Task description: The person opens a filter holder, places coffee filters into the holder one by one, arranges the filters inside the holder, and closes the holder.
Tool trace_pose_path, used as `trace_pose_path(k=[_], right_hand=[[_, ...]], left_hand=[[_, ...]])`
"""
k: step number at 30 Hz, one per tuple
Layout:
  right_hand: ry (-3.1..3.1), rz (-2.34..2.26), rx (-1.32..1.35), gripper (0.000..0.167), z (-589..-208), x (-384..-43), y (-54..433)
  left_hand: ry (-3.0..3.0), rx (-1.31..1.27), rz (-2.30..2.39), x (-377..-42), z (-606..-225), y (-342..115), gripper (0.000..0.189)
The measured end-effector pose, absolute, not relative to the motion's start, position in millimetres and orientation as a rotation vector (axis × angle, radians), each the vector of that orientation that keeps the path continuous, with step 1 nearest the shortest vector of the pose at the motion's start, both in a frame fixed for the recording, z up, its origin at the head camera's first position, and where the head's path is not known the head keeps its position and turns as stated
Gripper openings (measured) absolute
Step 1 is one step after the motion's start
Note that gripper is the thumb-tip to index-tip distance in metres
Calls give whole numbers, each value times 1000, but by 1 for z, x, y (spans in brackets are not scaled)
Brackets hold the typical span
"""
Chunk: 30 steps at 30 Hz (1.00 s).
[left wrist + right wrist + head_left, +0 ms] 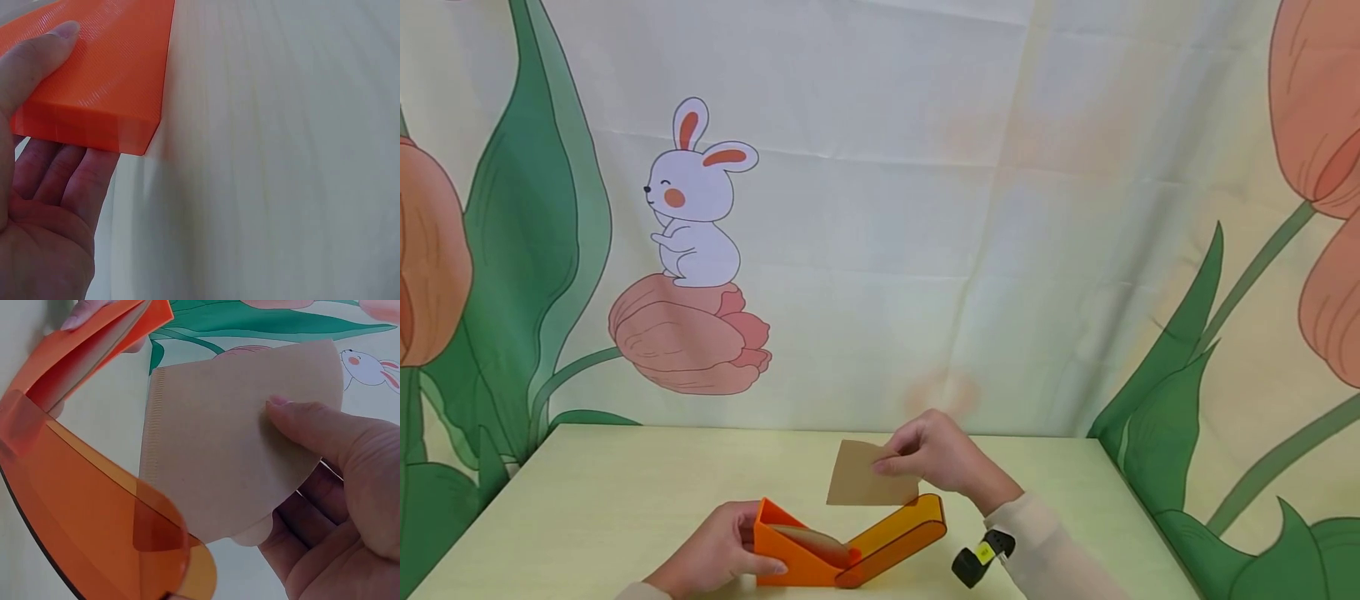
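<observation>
An orange coffee filter holder sits at the front of the table, its see-through amber lid swung out to the right. Inside it lies brown filter paper. My left hand grips the holder's left end, thumb on the near face and fingers around the end, as the left wrist view shows. Above the lid, my right hand pinches a brown paper coffee filter between thumb and fingers. The filter has a crimped side seam and a curved edge, and its lower corner shows through the lid in the right wrist view.
The pale table reaches back to a hanging cloth backdrop printed with tulips and a rabbit. A black device with a yellow label is at the right wrist.
</observation>
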State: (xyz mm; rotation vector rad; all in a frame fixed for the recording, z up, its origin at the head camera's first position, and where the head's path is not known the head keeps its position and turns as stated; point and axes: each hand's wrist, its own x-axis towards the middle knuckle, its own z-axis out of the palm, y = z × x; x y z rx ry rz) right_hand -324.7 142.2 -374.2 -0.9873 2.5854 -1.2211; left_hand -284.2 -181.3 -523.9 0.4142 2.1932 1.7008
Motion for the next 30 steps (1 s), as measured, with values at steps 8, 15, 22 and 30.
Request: trace_pose_path(k=[8, 15, 22, 30], right_hand=[[2529, -1241, -968, 6, -385, -322, 132], [2531, -1211, -964, 4, -393, -321, 122], [2510, -1217, -962, 9, -396, -319, 114], [2485, -1241, -1020, 12, -401, -318, 104]], left_hand=[[2198, 446, 1699, -284, -525, -182, 51], [2201, 397, 1692, -284, -524, -181, 54], [2207, 429, 1692, -283, -522, -181, 53], [2233, 418, 1678, -283, -523, -181, 54]])
